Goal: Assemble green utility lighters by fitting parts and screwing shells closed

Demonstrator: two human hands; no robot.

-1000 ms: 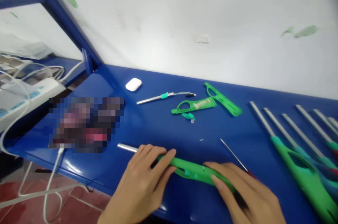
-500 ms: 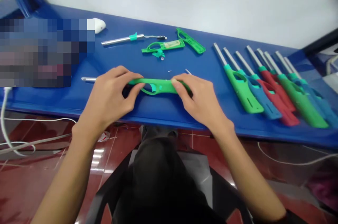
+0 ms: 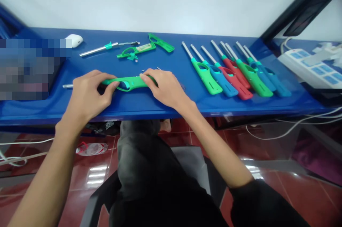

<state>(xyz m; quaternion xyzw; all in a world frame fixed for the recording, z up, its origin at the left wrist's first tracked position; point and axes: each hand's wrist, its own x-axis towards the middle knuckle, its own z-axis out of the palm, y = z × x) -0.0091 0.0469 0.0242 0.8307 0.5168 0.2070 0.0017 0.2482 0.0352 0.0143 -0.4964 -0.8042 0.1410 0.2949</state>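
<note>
A green long-nosed gas lighter (image 3: 136, 81) lies level just above or on the blue table, held at both ends. My left hand (image 3: 92, 89) pinches its front end near the trigger opening, and the metal tube sticks out to the left beyond my fingers. Around the handle's right end my right hand (image 3: 164, 86) is closed, thumb on top. Behind them lie an open green lighter half-shell (image 3: 145, 47) with parts in it, a second green half-shell (image 3: 165, 45) and a loose metal tube (image 3: 98, 49) with a wire. Small pins lie near my right fingers.
To the right, several green, blue and red lighters (image 3: 229, 73) lie in a slanted row. A white power strip (image 3: 312, 66) is at the far right. A white mouse (image 3: 74, 40) rests at the back left beside a blurred-out area. A plastic bottle (image 3: 92, 149) lies on the floor.
The camera view has turned to the right, so things appear further left and the power strip shows. Both hands keep the same hold on the green lighter.
</note>
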